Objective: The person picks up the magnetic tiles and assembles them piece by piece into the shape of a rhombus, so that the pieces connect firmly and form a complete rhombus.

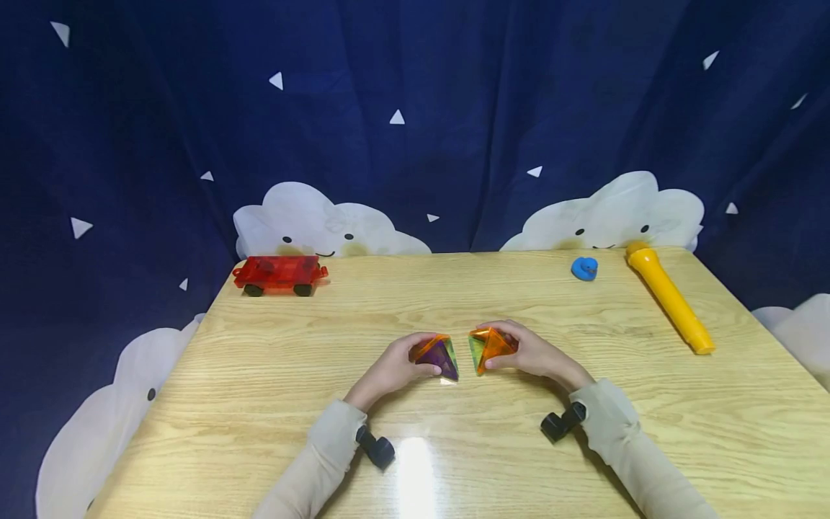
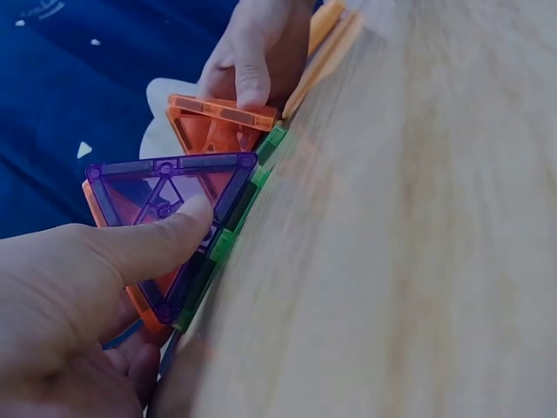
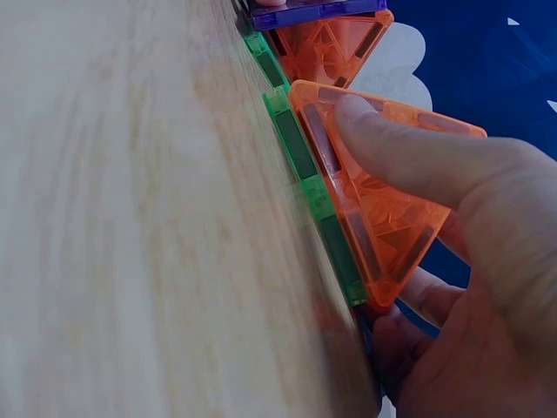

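My left hand pinches a small pyramid of see-through magnetic tiles, with a purple triangle tile under the thumb, orange behind it and a green tile along one side. Facing it, my right hand grips a second magnetic tile pyramid, orange with a green tile on the side toward the left hand. A narrow gap parts the two pyramids in the head view. Both are at the tabletop, near the middle of the table.
At the back left of the wooden table stands a red see-through toy car base on black wheels. A blue rubber duck and a yellow toy microphone lie at the back right. A dark blue curtain hangs behind.
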{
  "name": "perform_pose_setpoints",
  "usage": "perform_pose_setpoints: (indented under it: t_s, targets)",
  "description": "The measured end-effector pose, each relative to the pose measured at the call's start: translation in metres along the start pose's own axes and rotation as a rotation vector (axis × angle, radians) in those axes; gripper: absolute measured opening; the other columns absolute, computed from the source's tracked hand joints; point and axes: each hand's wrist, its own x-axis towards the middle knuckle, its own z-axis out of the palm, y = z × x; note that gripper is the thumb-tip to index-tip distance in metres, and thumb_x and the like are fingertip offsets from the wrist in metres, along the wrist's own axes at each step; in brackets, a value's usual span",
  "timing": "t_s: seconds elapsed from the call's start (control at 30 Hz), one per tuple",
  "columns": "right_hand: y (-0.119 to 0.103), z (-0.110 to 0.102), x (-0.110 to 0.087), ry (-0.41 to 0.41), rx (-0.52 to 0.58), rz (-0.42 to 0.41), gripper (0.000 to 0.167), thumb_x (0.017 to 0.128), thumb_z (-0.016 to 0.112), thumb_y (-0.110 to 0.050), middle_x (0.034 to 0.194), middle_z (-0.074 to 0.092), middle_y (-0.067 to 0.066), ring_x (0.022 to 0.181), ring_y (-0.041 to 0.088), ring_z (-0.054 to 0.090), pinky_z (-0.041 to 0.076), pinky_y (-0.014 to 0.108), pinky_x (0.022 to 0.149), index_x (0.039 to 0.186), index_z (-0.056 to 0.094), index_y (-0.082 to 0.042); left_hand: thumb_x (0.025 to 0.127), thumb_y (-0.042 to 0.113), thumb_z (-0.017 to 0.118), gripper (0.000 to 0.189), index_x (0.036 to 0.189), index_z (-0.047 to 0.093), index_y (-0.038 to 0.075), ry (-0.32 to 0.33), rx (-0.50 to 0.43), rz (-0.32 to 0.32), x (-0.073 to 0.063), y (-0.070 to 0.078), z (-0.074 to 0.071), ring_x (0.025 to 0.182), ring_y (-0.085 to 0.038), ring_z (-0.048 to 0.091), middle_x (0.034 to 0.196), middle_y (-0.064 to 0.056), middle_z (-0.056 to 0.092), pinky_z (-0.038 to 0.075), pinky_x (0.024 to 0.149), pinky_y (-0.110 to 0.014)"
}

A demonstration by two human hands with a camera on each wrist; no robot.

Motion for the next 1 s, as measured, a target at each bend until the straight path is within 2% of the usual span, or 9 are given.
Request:
perform_pose_setpoints:
  t_s: [0.23, 0.7, 0.87, 1.0]
  targets:
    - [0.001, 0.0, 0.0, -0.004, 0.002, 0.004, 0.06, 0.08, 0.077, -0.026, 0.137, 0.047, 0.014, 0.121, 0.032, 0.045, 0.033, 0.051, 0.101, 0.134, 0.053, -0.013, 0.084, 0.017, 0.072, 0.054, 0.134, 0.054, 0.01, -0.028, 0.021, 0.021, 0.006, 0.004, 0.001, 0.121, -0.025, 0.05, 0.134, -0.01, 0.055, 0.038, 0.101, -0.042]
    - [0.001, 0.004, 0.003, 0.006, -0.007, -0.022, 0.058, 0.082, 0.075, -0.024, 0.138, 0.046, 0.017, 0.121, 0.033, 0.045, 0.036, 0.05, 0.1, 0.134, 0.052, -0.009, 0.085, 0.016, 0.072, 0.053, 0.135, 0.054, 0.011, -0.035, 0.052, 0.018, 0.012, 0.005, 0.004, 0.123, -0.026, 0.05, 0.134, -0.011, 0.056, 0.037, 0.103, -0.042]
    - [0.0, 0.006, 0.004, 0.024, -0.031, -0.027, 0.058, 0.082, 0.075, -0.022, 0.139, 0.047, 0.016, 0.122, 0.035, 0.043, 0.034, 0.054, 0.1, 0.134, 0.052, -0.01, 0.085, 0.021, 0.072, 0.052, 0.134, 0.055, 0.015, -0.033, 0.12, 0.038, 0.013, 0.007, 0.006, 0.124, -0.027, 0.049, 0.133, -0.008, 0.057, 0.027, 0.104, -0.052]
    - [0.001, 0.007, 0.005, 0.024, -0.047, -0.037, 0.057, 0.083, 0.075, -0.021, 0.138, 0.047, 0.016, 0.12, 0.034, 0.043, 0.036, 0.05, 0.096, 0.134, 0.052, -0.011, 0.085, 0.022, 0.071, 0.052, 0.134, 0.055, 0.016, -0.032, 0.133, 0.052, 0.013, 0.007, 0.007, 0.125, -0.028, 0.048, 0.133, -0.007, 0.058, 0.019, 0.101, -0.061]
